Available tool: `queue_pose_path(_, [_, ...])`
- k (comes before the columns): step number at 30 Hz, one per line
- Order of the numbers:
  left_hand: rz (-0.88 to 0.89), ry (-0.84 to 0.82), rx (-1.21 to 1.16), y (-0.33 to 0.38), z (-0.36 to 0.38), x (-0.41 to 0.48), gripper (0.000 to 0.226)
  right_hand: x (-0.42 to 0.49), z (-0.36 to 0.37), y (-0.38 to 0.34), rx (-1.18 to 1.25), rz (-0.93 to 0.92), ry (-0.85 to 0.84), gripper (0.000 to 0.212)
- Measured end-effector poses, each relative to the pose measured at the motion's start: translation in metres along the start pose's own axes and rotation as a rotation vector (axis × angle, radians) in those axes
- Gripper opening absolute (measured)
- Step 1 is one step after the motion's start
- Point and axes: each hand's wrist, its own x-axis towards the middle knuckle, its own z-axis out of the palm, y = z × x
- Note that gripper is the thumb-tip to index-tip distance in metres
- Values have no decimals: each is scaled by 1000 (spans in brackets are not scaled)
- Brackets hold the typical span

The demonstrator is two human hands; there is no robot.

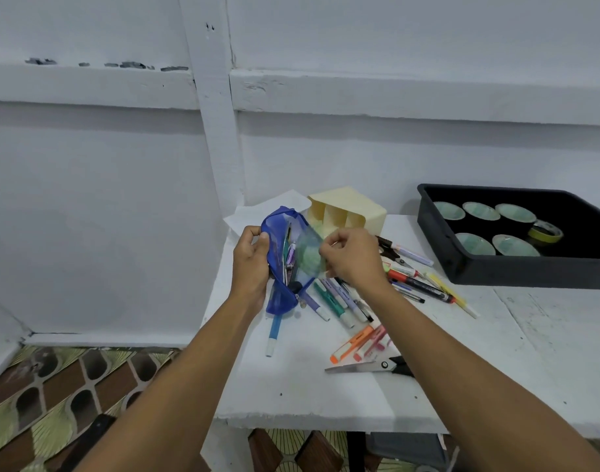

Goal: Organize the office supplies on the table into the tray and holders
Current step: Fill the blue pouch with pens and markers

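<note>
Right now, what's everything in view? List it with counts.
pouch: one, blue see-through, open, pens inside, held above the table's left end
holder: one, cream, on its side behind the pouch
paper: one white sheet, under the holder
pens and markers: many, mixed colours, loose pile mid-table; exact count unclear
scissors: one pair, black handles, near the front edge
tray: one, black, right end of the table
dishes: five, pale green, inside the tray
tape roll: one, yellow, inside the tray
table: one, white
left hand: grips the pouch
right hand: pinches the pouch's open edge
</note>
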Motion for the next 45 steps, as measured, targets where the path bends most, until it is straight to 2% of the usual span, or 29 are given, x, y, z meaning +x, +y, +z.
queue_pose_path(8, [-32,-35,-78,5,9,1,17,6,21,-11,58,48,-40,11])
queue_pose_path(14, [-47,-65,-90,6,12,0,18,5,29,-9,80,68,-134,10])
queue_pose_path(20, [-63,-88,-112,6,11,-1,17,6,30,-6,-45,8,-180,16])
queue_pose_path(23, [-65,-75,-143,8,10,-2,18,5,26,2,-74,-85,-119,17])
queue_pose_path(27, [-57,-107,-196,15,6,-1,16,6,17,23,-17,-118,224,16])
queue_pose_path(28, [-59,-110,-203,15,6,0,15,6,14,28,-14,-72,239,21])
queue_pose_path(30, [-65,-112,-222,16,7,0,15,6,11,37,13,57,125,27])
queue_pose_path(32, [-77,-106,-228,16,9,1,15,5,10,43,44,141,-17,18])
queue_pose_path(35, [-85,-95,-158,14,7,2,16,5,6,46,103,130,-16,13])
queue_pose_path(38, [-58,-68,10,9,4,4,18,6,-2,44,203,89,17,12])
queue_pose_path(41, [13,-32,160,7,6,2,17,7,-8,49,180,62,23,14])
queue_pose_path(45, [43,-91,220,7,10,-3,18,7,-11,52,324,86,21,14])
